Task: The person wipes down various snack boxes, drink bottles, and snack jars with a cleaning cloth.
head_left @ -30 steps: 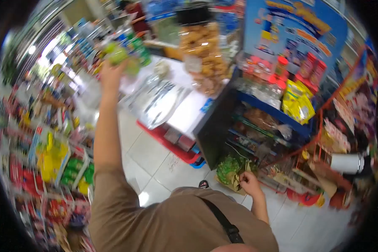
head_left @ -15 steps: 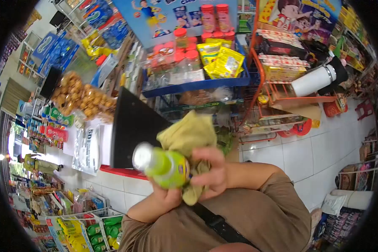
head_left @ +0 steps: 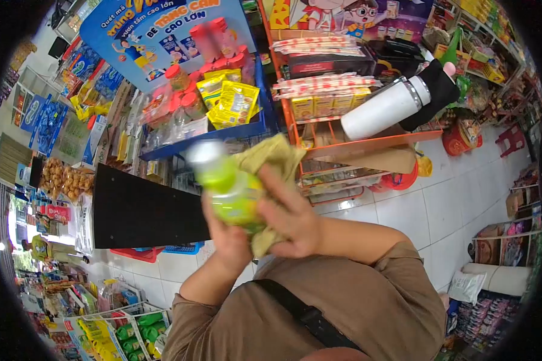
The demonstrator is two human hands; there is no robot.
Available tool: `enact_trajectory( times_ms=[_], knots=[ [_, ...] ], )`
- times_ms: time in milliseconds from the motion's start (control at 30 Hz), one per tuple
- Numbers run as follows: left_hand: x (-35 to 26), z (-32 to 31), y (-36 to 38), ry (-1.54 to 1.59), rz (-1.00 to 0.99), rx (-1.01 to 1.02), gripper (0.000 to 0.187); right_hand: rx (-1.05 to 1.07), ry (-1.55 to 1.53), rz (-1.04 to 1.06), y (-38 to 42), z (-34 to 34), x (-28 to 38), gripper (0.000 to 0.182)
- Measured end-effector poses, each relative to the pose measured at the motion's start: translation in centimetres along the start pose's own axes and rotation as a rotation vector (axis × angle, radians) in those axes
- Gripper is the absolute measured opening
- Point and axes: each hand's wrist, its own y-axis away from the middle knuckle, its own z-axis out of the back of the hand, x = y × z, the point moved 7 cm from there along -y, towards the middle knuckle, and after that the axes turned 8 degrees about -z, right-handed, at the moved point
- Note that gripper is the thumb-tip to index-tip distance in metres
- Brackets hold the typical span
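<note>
A green bottle (head_left: 235,195) with a white cap is tilted in front of my chest, blurred by motion. My left hand (head_left: 230,243) is wrapped round its lower side. My right hand (head_left: 292,219) grips an olive-yellow cloth (head_left: 277,151) against the bottle's right side. Part of the cloth sticks out above that hand and another part hangs below it. Print on the bottle's label is too smeared to read.
A black panel (head_left: 147,207) lies just left of my hands. Ahead stand a blue tray (head_left: 193,143) of red-lidded jars and yellow packets (head_left: 233,103), and an orange rack (head_left: 367,145) carrying a white tumbler (head_left: 382,111). Stocked shelves surround the tiled floor (head_left: 448,204).
My view has swung to the right, so the tray and rack sit further left. The bottle is held higher. My right hand and the cloth have shifted up along it.
</note>
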Motion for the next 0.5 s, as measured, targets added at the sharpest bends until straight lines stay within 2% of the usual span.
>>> enact_trajectory(
  times_ms=[33, 67, 133, 200, 300, 333, 400, 500],
  knots=[
    [0.5, -2.0, 0.6, -0.023, 0.066, 0.067, 0.052, -0.041, 0.038, -0.013, -0.5, 2.2, -0.1, 0.080],
    [2.1, -3.3, 1.2, 0.002, 0.176, 0.188, 0.068, -0.082, 0.075, -0.024, -1.3, 4.7, 0.3, 0.080],
    [3.3, -5.1, 1.7, 0.039, 0.256, 0.312, 0.085, -0.101, 0.099, -0.047, -2.2, 6.9, 0.8, 0.080],
    [2.6, -6.1, 0.9, 0.063, 0.202, 0.315, 0.085, -0.053, 0.069, -0.081, -2.1, 7.2, 0.9, 0.079],
    [1.1, -3.5, -0.7, 0.052, 0.036, -0.116, 0.082, 0.085, 0.005, -0.092, -0.3, 4.2, -0.1, 0.080],
    [1.0, -2.7, -1.2, 0.075, 0.023, -0.129, 0.081, 0.018, 0.041, -0.040, 0.7, 3.3, -0.1, 0.082],
    [-0.4, -2.5, -2.3, 0.080, -0.035, -0.120, 0.084, 0.046, 0.046, -0.030, 1.5, 2.5, -0.1, 0.082],
    [0.1, -4.2, -1.4, -0.021, -0.036, 0.112, 0.092, 0.006, 0.048, -0.012, 0.8, 3.9, 0.1, 0.082]
  ],
)
